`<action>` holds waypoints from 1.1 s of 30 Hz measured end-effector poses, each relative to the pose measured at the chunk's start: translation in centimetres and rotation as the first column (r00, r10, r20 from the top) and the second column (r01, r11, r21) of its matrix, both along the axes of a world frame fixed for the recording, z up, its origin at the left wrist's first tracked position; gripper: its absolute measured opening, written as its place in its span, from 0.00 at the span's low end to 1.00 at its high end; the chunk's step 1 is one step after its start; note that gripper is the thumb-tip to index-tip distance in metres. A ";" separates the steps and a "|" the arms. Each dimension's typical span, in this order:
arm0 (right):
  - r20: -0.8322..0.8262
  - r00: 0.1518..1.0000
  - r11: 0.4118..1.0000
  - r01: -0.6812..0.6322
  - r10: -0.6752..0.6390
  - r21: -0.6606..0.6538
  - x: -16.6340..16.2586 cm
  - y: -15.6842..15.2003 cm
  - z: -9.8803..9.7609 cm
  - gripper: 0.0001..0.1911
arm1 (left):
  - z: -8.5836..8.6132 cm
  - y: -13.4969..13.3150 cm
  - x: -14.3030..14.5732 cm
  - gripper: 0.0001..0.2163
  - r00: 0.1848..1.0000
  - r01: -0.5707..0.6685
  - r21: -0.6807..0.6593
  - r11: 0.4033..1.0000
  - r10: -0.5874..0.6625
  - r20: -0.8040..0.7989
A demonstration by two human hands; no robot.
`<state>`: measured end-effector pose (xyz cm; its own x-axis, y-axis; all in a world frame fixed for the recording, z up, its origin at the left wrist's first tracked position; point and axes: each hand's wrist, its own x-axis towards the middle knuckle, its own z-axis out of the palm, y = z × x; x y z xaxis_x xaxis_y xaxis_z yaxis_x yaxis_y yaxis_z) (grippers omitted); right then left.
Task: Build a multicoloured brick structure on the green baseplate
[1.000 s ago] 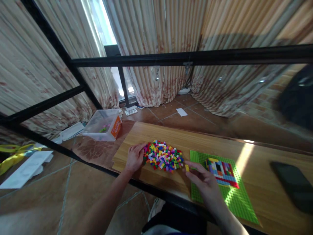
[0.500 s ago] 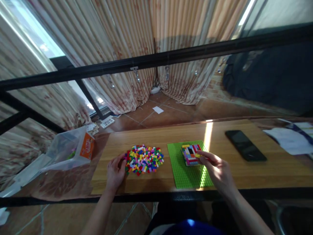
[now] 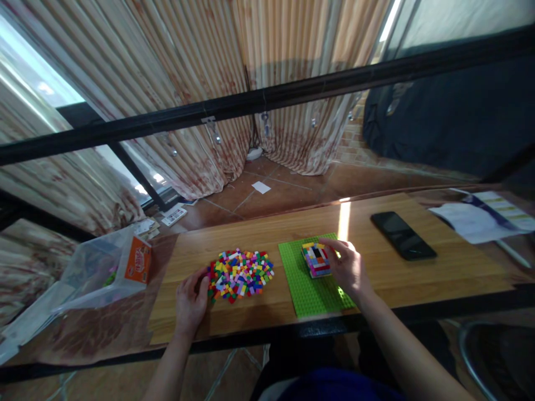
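A heap of small multicoloured bricks (image 3: 239,273) lies on the wooden table (image 3: 418,278). My left hand (image 3: 190,301) rests flat on the table with its fingers loosely apart, fingertips touching the heap's left edge. To the right lies a green baseplate (image 3: 307,298) carrying a low multicoloured brick build (image 3: 315,259). My right hand (image 3: 346,268) is at the build's right side, fingers curled and pressed against its top right corner. Whatever is under those fingertips is hidden.
A black phone (image 3: 403,243) lies to the right of the baseplate, with papers (image 3: 480,217) further right. A clear plastic box with an orange label (image 3: 106,273) sits left of the table. A black frame bar (image 3: 267,100) crosses overhead, with curtains behind it.
My right hand carried a yellow brick from beside the heap over to the build and now presses at its top right corner. The view swung right. My left hand stayed by the heap.
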<state>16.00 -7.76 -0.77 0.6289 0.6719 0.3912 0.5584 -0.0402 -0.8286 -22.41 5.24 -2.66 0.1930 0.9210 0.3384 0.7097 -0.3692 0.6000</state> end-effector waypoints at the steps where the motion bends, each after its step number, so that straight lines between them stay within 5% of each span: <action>1: 0.024 1.000 1.000 -0.004 0.004 -0.005 0.1 0.0 -0.2 0.14 | 0.1 0.0 0.0 0.19 1.000 0.002 0.001 1.000 -0.002 0.002; 18: 0.317 0.948 0.983 0.050 0.008 -0.176 0.6 -0.9 0.2 0.14 | 0.2 -0.1 0.1 0.19 1.000 0.006 0.007 1.000 -0.006 -0.007; 33: 0.286 0.903 0.935 -0.252 0.320 -0.251 0.2 1.5 2.6 0.13 | 0.5 -0.2 0.3 0.19 1.000 0.017 0.000 1.000 -0.017 -0.007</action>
